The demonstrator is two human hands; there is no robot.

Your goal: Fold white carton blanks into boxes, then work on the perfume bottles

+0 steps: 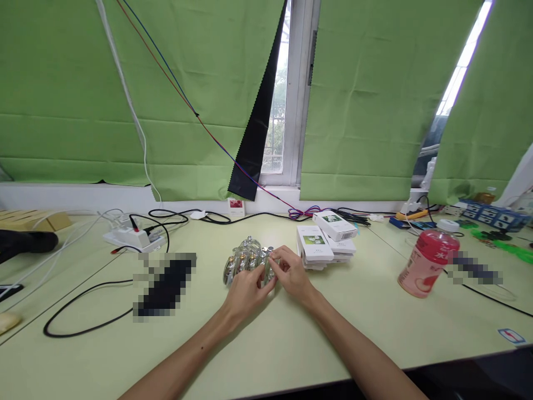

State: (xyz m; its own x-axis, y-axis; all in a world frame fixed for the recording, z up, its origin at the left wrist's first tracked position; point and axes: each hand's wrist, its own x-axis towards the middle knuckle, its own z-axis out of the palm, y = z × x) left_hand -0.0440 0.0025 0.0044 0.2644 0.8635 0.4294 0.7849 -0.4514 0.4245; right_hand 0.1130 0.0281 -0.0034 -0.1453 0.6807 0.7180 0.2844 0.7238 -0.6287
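Note:
A cluster of small clear glass bottles with silver caps (244, 256) lies on the pale green table (266, 344) in front of me. My left hand (246, 291) and my right hand (293, 273) meet at the cluster's right end. Both have their fingers curled round one small bottle (268, 268), held between them just above the table. A stack of small white boxes (322, 244) with green pictures sits right of my right hand.
A pink drink bottle with a white cap (427, 262) stands at the right. A white power strip (131, 238) and black cables (83, 311) lie at the left, beside a dark blurred object (164, 286). Green curtains and a window are behind.

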